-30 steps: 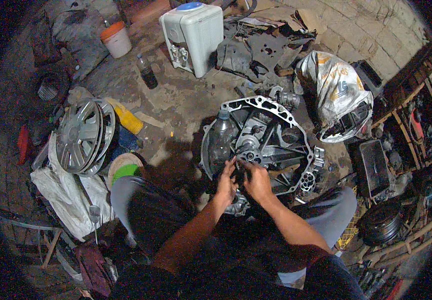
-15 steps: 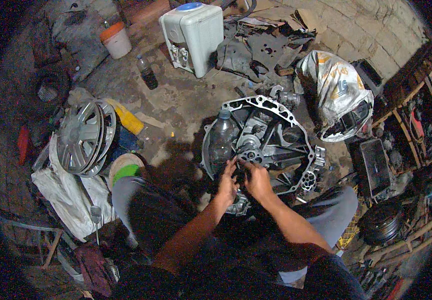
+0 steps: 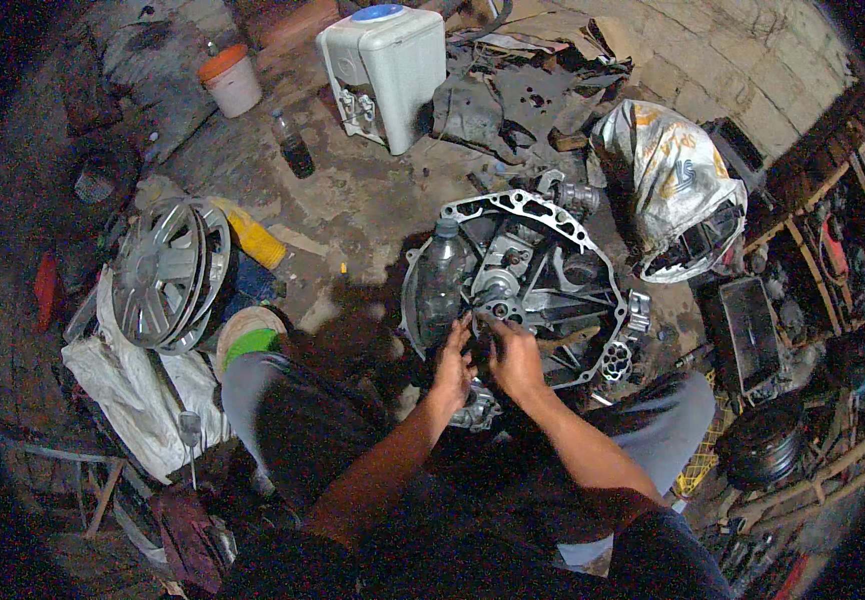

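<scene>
Between my knees stands a large grey metal gearbox housing (image 3: pixel 592 240), its open side up, with ribs and a shaft (image 3: pixel 498 284) in the middle. Both hands meet at its near side, just below that shaft. My left hand (image 3: pixel 453 368) has its fingers close together, tips pointing up and inward. Beside it my right hand (image 3: pixel 516 358) is closed, thumb and forefinger pinched toward the left fingertips. Whatever lies between the fingers is too small and dark to make out. A clear plastic bottle (image 3: pixel 442 275) stands inside the housing's left part.
Silver wheel covers (image 3: pixel 162 275) lean at left above a white sack (image 3: pixel 127 400). Ahead are a white water dispenser (image 3: pixel 392 80), a dark-filled bottle (image 3: pixel 293 145) and an orange-lidded bucket (image 3: pixel 230 82). At right are a bag-covered metal part (image 3: pixel 667 180) and a metal tray (image 3: pixel 749 335).
My right fingers have shifted slightly. A round face with small holes beside their tips earlier no longer shows the same way. The housing and bottle stay in place.
</scene>
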{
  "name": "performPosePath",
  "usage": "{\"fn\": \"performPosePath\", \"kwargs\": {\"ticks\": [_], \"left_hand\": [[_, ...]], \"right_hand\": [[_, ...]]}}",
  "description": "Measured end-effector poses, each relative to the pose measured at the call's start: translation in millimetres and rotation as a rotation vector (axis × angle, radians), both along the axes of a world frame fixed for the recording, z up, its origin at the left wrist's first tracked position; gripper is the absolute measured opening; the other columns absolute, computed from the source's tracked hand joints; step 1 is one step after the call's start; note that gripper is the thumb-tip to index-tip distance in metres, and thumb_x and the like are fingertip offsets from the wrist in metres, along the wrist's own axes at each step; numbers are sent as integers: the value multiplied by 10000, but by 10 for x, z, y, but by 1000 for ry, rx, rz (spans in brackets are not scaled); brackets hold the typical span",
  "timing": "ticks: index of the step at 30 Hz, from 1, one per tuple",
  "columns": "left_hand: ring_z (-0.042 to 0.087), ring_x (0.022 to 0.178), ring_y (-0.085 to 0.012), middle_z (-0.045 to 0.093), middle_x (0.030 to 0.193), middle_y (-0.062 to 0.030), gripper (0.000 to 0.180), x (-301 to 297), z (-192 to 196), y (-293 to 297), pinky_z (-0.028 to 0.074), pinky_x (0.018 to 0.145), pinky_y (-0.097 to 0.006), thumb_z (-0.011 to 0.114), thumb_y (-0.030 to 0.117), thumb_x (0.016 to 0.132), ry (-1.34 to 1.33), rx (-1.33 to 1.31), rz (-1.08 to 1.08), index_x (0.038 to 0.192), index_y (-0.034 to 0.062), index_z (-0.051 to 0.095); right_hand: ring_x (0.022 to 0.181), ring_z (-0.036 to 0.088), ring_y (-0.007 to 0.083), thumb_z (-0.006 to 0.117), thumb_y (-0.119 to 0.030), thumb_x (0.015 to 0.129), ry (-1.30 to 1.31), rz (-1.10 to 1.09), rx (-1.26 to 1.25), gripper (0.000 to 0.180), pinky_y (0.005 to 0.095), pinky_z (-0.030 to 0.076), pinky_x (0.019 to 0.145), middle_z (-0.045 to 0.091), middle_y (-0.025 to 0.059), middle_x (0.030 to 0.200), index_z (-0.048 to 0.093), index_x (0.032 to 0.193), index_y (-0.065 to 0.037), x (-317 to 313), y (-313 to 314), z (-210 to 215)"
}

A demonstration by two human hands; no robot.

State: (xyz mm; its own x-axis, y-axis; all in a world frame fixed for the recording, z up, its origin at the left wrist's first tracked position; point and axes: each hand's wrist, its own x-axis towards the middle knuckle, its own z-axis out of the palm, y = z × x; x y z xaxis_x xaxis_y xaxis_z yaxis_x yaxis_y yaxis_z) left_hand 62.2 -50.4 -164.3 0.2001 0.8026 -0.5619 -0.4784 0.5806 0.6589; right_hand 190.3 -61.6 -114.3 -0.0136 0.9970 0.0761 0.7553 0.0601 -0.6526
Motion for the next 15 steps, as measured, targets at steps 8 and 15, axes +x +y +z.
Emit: {"fn": "performPosePath", "kwargs": {"ticks": [8, 15], "left_hand": [[486, 1230, -253, 389, 1513, -51, 598, 32, 200, -27, 413, 991, -417, 416, 603, 973, 12, 0, -27, 1457, 252, 438], [508, 1196, -245, 414, 1487, -46, 613, 4, -46, 13, 443, 929, -404, 419, 606, 967, 25, 19, -33, 1475, 263, 408]], "right_hand": [[972, 635, 442, 636, 49, 745, 80, -10, 32, 496, 459, 516, 851, 651, 275, 1064, 634, 1230, -51, 36, 35, 78], [940, 641, 438, 639, 36, 745, 36, -33, 88, 446, 465, 516, 837, 665, 268, 996, 659, 1182, -51, 33, 30, -110]]}}
